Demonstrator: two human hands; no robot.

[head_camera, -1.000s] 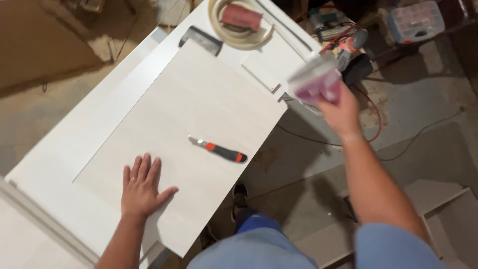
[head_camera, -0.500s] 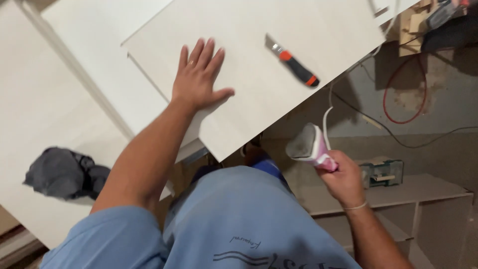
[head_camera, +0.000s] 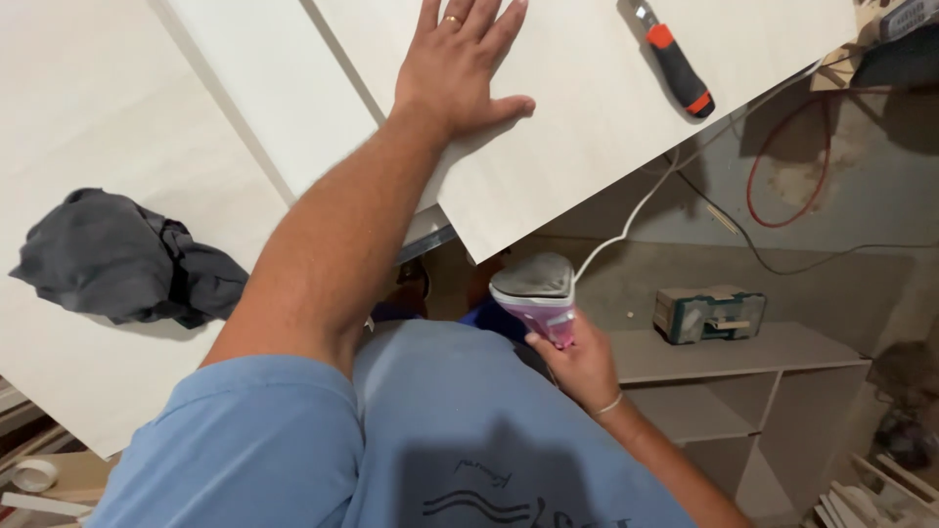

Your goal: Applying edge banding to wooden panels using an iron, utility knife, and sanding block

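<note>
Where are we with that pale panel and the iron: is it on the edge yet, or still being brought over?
Done: the pale panel lies on the bench, the left hand flat on it, the utility knife beside. In hand: the right hand holds the small pink iron below the panel's corner, soleplate up, off the wood. Left: the iron meets no edge yet; I cannot tell whether any edging is on.

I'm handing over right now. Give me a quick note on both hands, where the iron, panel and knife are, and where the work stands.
Left hand: flat, fingers spread, pressing on the pale panel.
Right hand: gripping the pink-and-white iron below the panel's corner, soleplate turned up, white cord running up and away.
Orange-black utility knife: lying on the panel, untouched.
Grey cloth: on the neighbouring board.
Iron is not on the panel.
</note>
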